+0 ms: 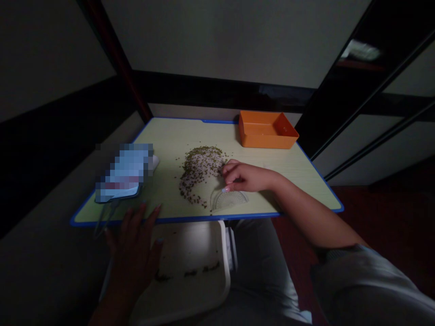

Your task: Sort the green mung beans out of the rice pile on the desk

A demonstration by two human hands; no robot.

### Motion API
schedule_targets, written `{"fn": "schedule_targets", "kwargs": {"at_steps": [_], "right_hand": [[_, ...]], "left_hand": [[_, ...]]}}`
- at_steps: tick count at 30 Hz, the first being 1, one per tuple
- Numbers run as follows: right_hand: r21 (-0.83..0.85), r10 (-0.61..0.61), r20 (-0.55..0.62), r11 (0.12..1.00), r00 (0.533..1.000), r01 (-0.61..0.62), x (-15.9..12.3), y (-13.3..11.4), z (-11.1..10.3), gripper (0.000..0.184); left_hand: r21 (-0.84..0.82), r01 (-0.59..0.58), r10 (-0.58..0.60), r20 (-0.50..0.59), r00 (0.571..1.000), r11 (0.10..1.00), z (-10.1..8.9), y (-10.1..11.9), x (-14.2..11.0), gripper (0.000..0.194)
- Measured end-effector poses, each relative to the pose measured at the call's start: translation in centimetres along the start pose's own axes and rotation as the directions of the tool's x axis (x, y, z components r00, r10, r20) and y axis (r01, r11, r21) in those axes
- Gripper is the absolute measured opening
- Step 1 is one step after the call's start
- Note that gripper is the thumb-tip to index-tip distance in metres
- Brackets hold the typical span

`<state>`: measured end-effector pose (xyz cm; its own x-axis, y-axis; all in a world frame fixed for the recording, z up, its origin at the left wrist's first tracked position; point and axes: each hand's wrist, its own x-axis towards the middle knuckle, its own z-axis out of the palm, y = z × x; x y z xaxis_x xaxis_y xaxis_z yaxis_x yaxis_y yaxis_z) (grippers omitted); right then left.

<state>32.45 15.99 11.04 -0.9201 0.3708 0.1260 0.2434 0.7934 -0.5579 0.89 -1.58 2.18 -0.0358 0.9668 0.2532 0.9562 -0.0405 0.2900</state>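
The clear, half-round plastic protractor [234, 199] lies flat near the near edge of the pale yellow-green tabletop with blue edging [166, 136], its curved side towards the far side and just beside the loose spread of small dark and greenish grains [204, 165]. That spot seems to suit short sweeps by the right hand [243, 175]. The open orange plastic box [268, 141] sits at the far right, apparently out of the hands' way, while the white round-cornered tray [227, 271] is below the near edge, where it could catch stray grains; dark clumps [190, 273] lie in it. A flat device with a bright, blurred-out screen [125, 172] is at the left, tilted perhaps for viewing.

The right forearm comes in from the near right, wrist low, fingers curled and thumb at the protractor's arc; whether they grip it, I cannot tell. The left hand [134, 242] is open, fingers spread at the near left edge, well apart from the right
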Motion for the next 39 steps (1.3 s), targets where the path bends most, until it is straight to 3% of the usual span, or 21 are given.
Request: {"fn": "schedule_targets", "kwargs": {"at_steps": [9, 21, 39], "right_hand": [[-0.042, 0.007, -0.066, 0.999, 0.998, -0.010, -0.3, 0.4, 0.0, 0.040], [-0.011, -0.015, -0.008, 1.000, 1.000, 0.015, 0.4, -0.5, 0.8, 0.040], [0.012, -0.007, 0.044, 1.000, 0.999, 0.006, 0.5, 0.0, 1.2, 0.036]], "left_hand": [[0.002, 0.000, 0.000, -0.001, 1.000, 1.000, 0.1, -0.1, 0.0, 0.058], [-0.002, 0.003, -0.003, 0.007, 1.000, 1.000, -0.2, 0.2, 0.0, 0.057], [-0.032, -0.054, 0.052, -0.038, 0.998, 0.998, 0.2, -0.2, -0.2, 0.058]]}}
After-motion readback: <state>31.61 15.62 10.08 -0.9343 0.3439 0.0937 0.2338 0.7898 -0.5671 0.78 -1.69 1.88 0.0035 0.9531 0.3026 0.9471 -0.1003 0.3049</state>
